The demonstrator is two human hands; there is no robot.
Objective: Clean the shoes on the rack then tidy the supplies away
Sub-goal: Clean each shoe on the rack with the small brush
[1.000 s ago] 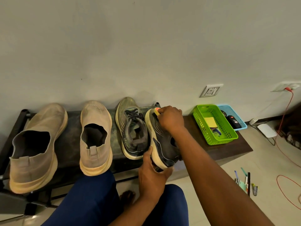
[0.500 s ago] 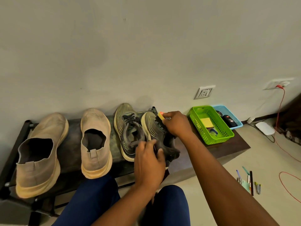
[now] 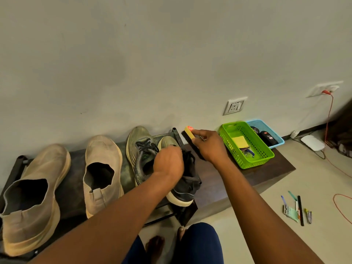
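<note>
Two beige slip-on shoes [image 3: 32, 197] [image 3: 102, 174] and a pair of dark grey-green sneakers stand on a dark rack [image 3: 70, 189]. The left sneaker [image 3: 140, 149] lies flat. My left hand [image 3: 168, 161] grips the top of the right sneaker [image 3: 185, 187] over its laces, with the heel toward me at the rack's front edge. My right hand [image 3: 209, 145] holds a shoe brush [image 3: 189, 137] with a yellow back and black bristles, lifted just right of that sneaker's toe and apart from it.
A green basket [image 3: 262, 159] with a yellow cloth and a blue basket [image 3: 276, 136] with dark polish containers sit on a low brown board on the right. Pens and small items [image 3: 297, 208] lie on the floor. A red cable [image 3: 329, 119] hangs from a wall socket. My knees are below.
The right sneaker went from tilted on its side to upright. My left hand moved from its heel up onto its top. My right hand drew the brush off the shoe, to the right.
</note>
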